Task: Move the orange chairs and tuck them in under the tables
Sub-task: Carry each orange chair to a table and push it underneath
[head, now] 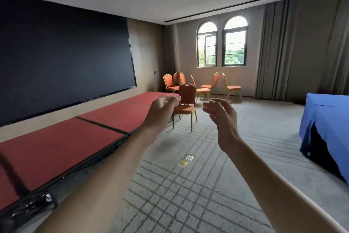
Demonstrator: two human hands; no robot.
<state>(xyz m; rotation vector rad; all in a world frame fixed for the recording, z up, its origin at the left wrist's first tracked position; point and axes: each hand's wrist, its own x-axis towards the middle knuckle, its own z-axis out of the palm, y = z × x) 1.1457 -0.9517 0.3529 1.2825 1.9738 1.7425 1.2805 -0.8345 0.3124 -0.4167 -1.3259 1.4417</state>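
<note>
Reaching forward, the left hand (161, 109) and right hand (221, 114) hover apart with fingers loosely spread, holding nothing; the nearest orange chair (187, 93) stands on the carpet (207, 185) beyond them, beside the red stage (56, 147)

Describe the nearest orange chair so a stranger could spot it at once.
Find the two arched windows on the far wall; orange chairs cluster below them. Nearer us, by the far end of the red platform, stands one chair. It alone stands apart from the cluster.
</note>
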